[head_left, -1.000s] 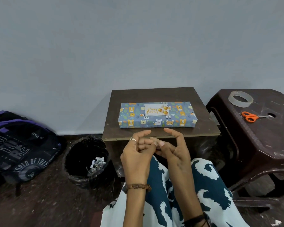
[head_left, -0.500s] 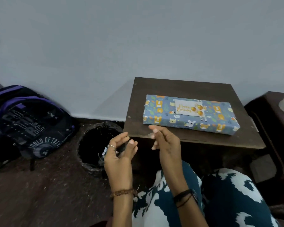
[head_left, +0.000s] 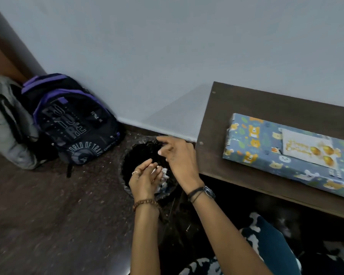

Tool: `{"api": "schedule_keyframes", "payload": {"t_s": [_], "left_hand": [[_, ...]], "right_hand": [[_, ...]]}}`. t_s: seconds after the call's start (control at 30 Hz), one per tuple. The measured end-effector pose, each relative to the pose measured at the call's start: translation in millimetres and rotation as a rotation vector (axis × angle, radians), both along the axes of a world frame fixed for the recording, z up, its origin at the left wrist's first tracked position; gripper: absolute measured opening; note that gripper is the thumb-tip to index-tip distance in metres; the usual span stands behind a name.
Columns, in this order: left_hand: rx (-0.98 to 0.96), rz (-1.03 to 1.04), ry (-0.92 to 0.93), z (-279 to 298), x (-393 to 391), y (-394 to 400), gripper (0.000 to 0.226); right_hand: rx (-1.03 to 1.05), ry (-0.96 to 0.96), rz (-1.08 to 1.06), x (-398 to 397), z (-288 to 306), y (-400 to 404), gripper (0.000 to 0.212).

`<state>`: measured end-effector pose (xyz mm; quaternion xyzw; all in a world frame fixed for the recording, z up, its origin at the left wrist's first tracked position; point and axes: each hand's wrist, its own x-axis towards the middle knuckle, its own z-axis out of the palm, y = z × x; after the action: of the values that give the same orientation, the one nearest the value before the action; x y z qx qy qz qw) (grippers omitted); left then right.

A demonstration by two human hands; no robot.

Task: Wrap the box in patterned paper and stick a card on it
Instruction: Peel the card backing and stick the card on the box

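1. Head view: the wrapped box (head_left: 282,153) is seen lying flat on the bench (head_left: 216,124), a card (head_left: 306,147) stuck on top.
2. Both hands, left hand (head_left: 145,180) and right hand (head_left: 179,157), are held over the bin (head_left: 127,165), fingers loose; apparently nothing is gripped.

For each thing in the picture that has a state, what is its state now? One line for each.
box: fully wrapped in patterned paper, lying flat on the wooden table
card: stuck on top of the box
bin: open, paper scraps inside
black-and-purple backpack: closed, upright against the wall
left hand: open over the bin, holds nothing
right hand: open over the bin, holds nothing
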<state>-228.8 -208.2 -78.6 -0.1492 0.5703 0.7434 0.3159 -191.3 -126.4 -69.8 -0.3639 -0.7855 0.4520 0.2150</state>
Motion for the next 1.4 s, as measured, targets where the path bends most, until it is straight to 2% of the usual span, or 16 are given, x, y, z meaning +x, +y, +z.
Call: {"api": "schedule_keyframes", "payload": {"t_s": [0.13,0.3,0.57,0.63,0.77,0.93,1.1,1.23,1.33,1.4], "left_hand": [[-0.046,0.071,-0.049,-26,-23,3,0.012],[-0.150,0.105,-0.068,-61,-48,6,0.014],[-0.231,0.061,-0.126,-104,-56,3,0.020],[-0.235,0.062,-0.142,-111,-52,-1,0.020],[-0.258,0.056,-0.163,-121,-48,-5,0.020],[-0.268,0.017,-0.169,-123,-45,-4,0.019],[-0.298,-0.025,-0.123,-119,-42,-2,0.017],[-0.295,-0.042,-0.113,-116,-41,-1,0.020],[-0.299,-0.047,-0.107,-114,-42,-2,0.019],[-0.299,-0.035,-0.093,-110,-41,-1,0.019]], "right_hand": [[0.078,-0.091,0.112,-34,-21,2,0.046],[0.127,-0.176,0.148,-55,-70,-2,0.026],[0.070,-0.323,0.149,-71,-134,7,0.026],[-0.030,-0.315,0.124,-74,-147,11,0.026],[-0.265,-0.205,-0.061,-75,-168,17,0.025],[-0.360,-0.148,-0.122,-72,-182,17,0.021],[-0.441,-0.206,-0.101,-69,-186,20,0.033],[-0.492,-0.163,-0.154,-71,-183,19,0.026],[-0.674,-0.055,-0.189,-72,-169,18,0.015],[-0.834,0.030,-0.200,-73,-149,13,0.018]]}}
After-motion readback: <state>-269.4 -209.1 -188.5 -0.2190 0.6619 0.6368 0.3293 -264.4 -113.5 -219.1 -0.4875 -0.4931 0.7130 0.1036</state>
